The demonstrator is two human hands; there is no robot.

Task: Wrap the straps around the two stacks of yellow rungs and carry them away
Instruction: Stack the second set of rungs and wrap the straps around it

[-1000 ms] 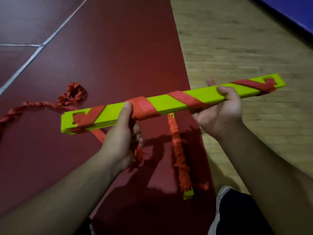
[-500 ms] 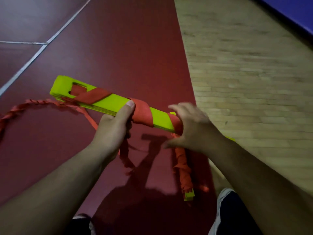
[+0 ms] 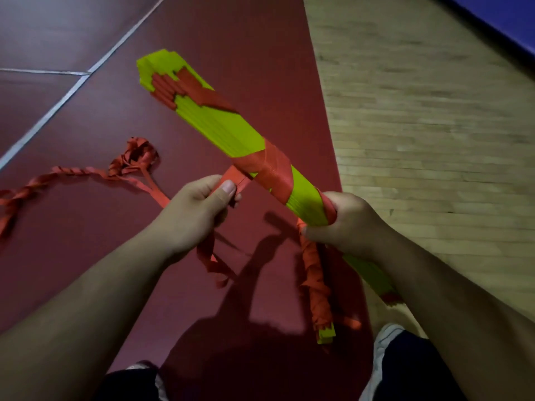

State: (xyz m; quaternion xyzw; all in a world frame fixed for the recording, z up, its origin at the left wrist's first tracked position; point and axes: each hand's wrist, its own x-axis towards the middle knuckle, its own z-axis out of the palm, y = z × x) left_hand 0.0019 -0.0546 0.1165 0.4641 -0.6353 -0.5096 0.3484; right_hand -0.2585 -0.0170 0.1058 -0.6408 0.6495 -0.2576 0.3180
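Up off the floor, in the head view, the stack point(image 3: 220, 123) of yellow rungs slants through the air, its far end high at upper left and its near end dropping out of sight behind the right forearm. Red strap point(image 3: 272, 172) is banded several times round its middle, and more red is bunched at the slot near the far end.

The right hand point(image 3: 347, 224) is clamped on the stack, fingers curled round it over another turn of strap. The left hand point(image 3: 199, 209) sits just beside the stack, thumb and fingers pinching a flat length of strap that runs straight off the middle band. Below that hand, more strap dangles in loose twists.

The second stack point(image 3: 325, 334) lies on the red floor point(image 3: 231, 39) between the forearms, wound in strap along its length, with only its yellow near end showing.

Out to the left, a twisted tail point(image 3: 72, 172) of strap trails across the floor, knotted into a small tangle. White lines point(image 3: 72, 88) cross the red surface there. Pale wood boards point(image 3: 419, 111) run along the right side. A shoe point(image 3: 385, 340) with a light edge shows at bottom right, near the second stack.
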